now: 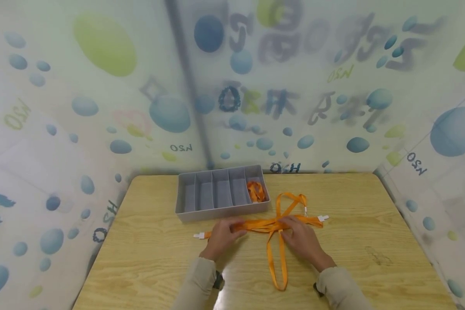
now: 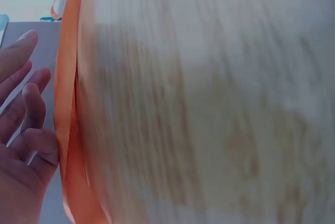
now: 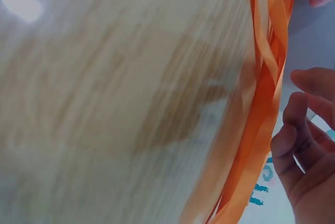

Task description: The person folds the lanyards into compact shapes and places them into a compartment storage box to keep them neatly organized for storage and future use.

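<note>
Several orange lanyards (image 1: 255, 224) lie stretched across the table in a loose bundle, with white clips at both ends. My left hand (image 1: 221, 237) is at the left part of the bundle. In the left wrist view its loosely bent fingers (image 2: 36, 103) lie beside the orange strap (image 2: 65, 93), not wrapped round it. My right hand (image 1: 303, 239) is at the place where the straps cross. Its relaxed fingers (image 3: 298, 111) also lie beside the straps (image 3: 267, 98) in the right wrist view. One lanyard loop (image 1: 283, 275) hangs toward me, another (image 1: 290, 202) away.
A grey divided tray (image 1: 217, 212) stands behind the bundle near the wall. Its rightmost compartment holds a folded orange lanyard (image 1: 256, 191). White clips (image 1: 323, 218) stick out at the right. The wooden table (image 1: 147, 258) meets patterned walls at the back and sides.
</note>
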Demonstrator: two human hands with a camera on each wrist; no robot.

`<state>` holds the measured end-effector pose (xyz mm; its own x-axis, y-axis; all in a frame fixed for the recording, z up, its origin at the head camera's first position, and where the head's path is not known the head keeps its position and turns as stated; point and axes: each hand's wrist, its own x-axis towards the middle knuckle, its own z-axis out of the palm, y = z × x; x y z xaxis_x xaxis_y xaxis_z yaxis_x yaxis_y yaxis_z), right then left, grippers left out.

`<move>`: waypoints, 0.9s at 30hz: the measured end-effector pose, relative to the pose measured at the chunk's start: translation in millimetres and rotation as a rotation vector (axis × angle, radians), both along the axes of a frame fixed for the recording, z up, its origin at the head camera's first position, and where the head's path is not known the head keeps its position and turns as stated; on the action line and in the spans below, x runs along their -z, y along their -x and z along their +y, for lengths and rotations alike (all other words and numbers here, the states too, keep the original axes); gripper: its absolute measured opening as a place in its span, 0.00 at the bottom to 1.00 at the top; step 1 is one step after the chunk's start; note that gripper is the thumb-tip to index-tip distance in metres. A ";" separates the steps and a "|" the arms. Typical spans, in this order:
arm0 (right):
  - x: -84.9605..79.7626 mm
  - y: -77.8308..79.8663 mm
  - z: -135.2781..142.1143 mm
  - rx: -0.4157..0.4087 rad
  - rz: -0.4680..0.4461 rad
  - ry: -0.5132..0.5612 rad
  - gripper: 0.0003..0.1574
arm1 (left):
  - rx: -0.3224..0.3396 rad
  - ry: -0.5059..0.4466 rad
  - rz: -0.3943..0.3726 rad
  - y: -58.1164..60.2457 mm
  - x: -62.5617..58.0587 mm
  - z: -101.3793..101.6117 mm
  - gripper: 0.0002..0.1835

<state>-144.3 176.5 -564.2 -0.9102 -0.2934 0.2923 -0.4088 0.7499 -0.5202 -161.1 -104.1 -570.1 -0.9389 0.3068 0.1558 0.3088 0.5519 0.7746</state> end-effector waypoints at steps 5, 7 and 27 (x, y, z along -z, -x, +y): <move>3.5 6.6 2.9 0.009 -0.069 -0.017 0.26 | 0.013 0.044 0.015 0.3 3.0 -1.7 0.17; 5.1 9.2 4.0 0.012 -0.090 -0.031 0.27 | 0.014 0.075 0.014 0.0 5.0 -2.2 0.16; 7.4 23.6 5.2 -0.003 -0.171 -0.103 0.25 | 0.008 0.137 0.034 0.4 10.0 -0.7 0.12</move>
